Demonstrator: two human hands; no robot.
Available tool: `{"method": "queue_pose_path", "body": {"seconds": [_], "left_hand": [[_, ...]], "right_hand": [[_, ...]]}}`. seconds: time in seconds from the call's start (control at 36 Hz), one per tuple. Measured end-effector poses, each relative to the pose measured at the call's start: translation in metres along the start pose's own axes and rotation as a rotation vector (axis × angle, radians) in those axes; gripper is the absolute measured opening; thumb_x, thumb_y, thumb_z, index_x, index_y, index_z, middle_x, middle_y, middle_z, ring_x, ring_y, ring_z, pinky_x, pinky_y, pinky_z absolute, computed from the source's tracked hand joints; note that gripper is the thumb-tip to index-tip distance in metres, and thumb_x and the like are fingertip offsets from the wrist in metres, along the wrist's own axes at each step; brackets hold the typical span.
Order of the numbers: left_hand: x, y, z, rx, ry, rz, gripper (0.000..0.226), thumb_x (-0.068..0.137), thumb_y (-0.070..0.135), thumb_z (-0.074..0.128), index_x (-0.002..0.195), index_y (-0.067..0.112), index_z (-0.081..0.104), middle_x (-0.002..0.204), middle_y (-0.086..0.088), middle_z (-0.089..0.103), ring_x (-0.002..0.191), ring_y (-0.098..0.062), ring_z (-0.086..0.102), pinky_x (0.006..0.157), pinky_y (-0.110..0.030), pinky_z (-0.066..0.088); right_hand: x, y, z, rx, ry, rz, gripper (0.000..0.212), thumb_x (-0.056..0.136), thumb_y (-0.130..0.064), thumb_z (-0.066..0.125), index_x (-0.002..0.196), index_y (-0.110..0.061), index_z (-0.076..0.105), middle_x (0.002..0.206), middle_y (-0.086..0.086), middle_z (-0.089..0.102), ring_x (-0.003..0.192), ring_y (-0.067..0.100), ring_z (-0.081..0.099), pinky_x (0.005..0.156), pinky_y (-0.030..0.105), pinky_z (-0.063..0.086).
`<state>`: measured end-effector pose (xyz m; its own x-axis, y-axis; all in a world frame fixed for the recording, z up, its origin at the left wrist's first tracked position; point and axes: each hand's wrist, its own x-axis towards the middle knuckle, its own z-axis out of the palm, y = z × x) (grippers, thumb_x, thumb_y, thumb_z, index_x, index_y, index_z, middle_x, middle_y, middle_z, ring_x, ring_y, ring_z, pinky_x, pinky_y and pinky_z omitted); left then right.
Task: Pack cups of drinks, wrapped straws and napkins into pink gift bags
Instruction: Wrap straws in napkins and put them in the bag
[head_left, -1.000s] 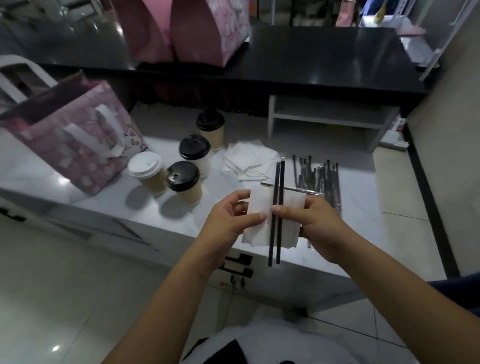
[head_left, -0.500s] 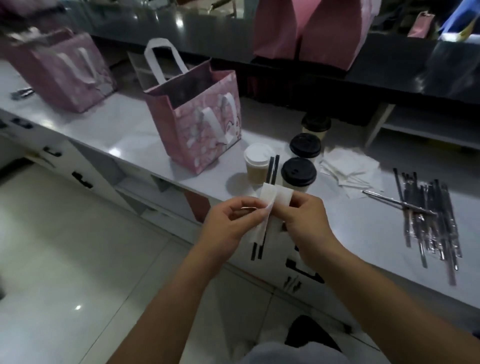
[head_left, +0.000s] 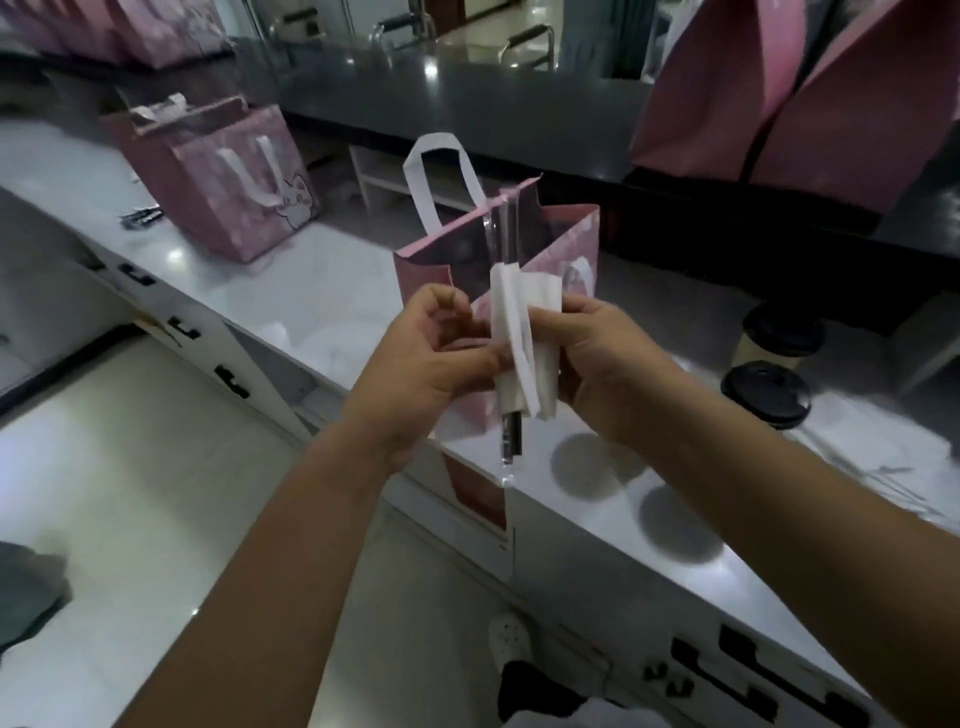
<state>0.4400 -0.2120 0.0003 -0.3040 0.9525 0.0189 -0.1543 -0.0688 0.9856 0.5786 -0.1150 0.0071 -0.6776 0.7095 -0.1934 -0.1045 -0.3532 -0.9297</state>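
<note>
Left hand (head_left: 436, 358) and right hand (head_left: 613, 374), fingers curled, both pinch the napkin (head_left: 524, 338) folded round the wrapped straws (head_left: 511, 434), mid-frame, upright in front of the open pink bag (head_left: 563, 228). I judge it near weightless: napkin limp, straw sleeves slick and thin, so I'd grip mid-napkin and squeeze the straws through it.

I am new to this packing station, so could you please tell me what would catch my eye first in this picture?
Dead centre, the left hand and right hand hold a white napkin folded around wrapped straws, which stick out above and below it. Just behind stands an open pink gift bag on the white counter, with two black-lidded cups to the right.
</note>
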Motion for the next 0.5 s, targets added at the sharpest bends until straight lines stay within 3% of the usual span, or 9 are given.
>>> {"method": "queue_pose_path", "body": {"seconds": [0.08, 0.19, 0.25, 0.33, 0.42, 0.5], "left_hand": [[0.042, 0.027, -0.010, 0.046, -0.020, -0.015, 0.051, 0.069, 0.002, 0.082, 0.107, 0.013, 0.049, 0.101, -0.013, 0.066, 0.095, -0.031, 0.070, 0.074, -0.032, 0.060], [0.095, 0.052, -0.022, 0.110, 0.004, 0.046, 0.044, 0.073, 0.004, 0.077, 0.107, 0.017, 0.052, 0.106, -0.016, 0.066, 0.100, -0.034, 0.071, 0.076, -0.040, 0.061], [0.118, 0.058, -0.029, 0.130, 0.009, 0.092, 0.043, 0.076, 0.003, 0.078, 0.106, 0.018, 0.052, 0.108, -0.015, 0.064, 0.100, -0.033, 0.072, 0.073, -0.042, 0.061], [0.147, 0.058, -0.034, 0.197, -0.026, 0.135, 0.043, 0.075, 0.006, 0.080, 0.105, 0.020, 0.053, 0.103, -0.009, 0.065, 0.092, -0.026, 0.074, 0.073, -0.043, 0.062], [0.172, 0.056, -0.042, 0.311, -0.070, 0.181, 0.046, 0.073, 0.007, 0.083, 0.106, 0.021, 0.055, 0.101, -0.007, 0.067, 0.089, -0.018, 0.074, 0.073, -0.034, 0.062], [0.196, 0.055, -0.065, 0.559, -0.092, 0.223, 0.055, 0.072, 0.024, 0.089, 0.115, 0.027, 0.055, 0.101, 0.006, 0.067, 0.094, -0.009, 0.069, 0.078, -0.025, 0.059]], "right_hand": [[0.036, -0.025, 0.003, -0.001, -0.035, -0.010, 0.022, 0.087, -0.024, 0.067, 0.104, -0.011, 0.071, 0.091, 0.007, 0.076, 0.079, 0.020, 0.074, 0.066, 0.034, 0.061], [0.076, -0.058, -0.001, 0.027, -0.120, -0.081, 0.059, 0.087, -0.058, 0.058, 0.116, -0.008, 0.069, 0.107, 0.015, 0.073, 0.097, 0.028, 0.072, 0.085, 0.045, 0.059], [0.090, -0.068, -0.001, 0.003, -0.186, -0.155, 0.047, 0.088, -0.045, 0.062, 0.114, -0.006, 0.069, 0.099, 0.011, 0.073, 0.091, 0.025, 0.072, 0.079, 0.041, 0.060], [0.113, -0.073, -0.002, -0.106, -0.073, -0.257, 0.027, 0.083, -0.016, 0.072, 0.108, -0.005, 0.070, 0.096, 0.010, 0.076, 0.090, 0.027, 0.074, 0.075, 0.038, 0.060], [0.135, -0.079, -0.007, -0.166, 0.019, -0.257, 0.022, 0.085, -0.009, 0.072, 0.107, -0.003, 0.071, 0.098, 0.012, 0.076, 0.090, 0.027, 0.074, 0.073, 0.036, 0.060], [0.152, -0.089, -0.015, -0.289, 0.064, -0.304, 0.019, 0.081, -0.011, 0.075, 0.099, -0.007, 0.074, 0.095, 0.008, 0.077, 0.089, 0.024, 0.075, 0.071, 0.035, 0.061]]}}
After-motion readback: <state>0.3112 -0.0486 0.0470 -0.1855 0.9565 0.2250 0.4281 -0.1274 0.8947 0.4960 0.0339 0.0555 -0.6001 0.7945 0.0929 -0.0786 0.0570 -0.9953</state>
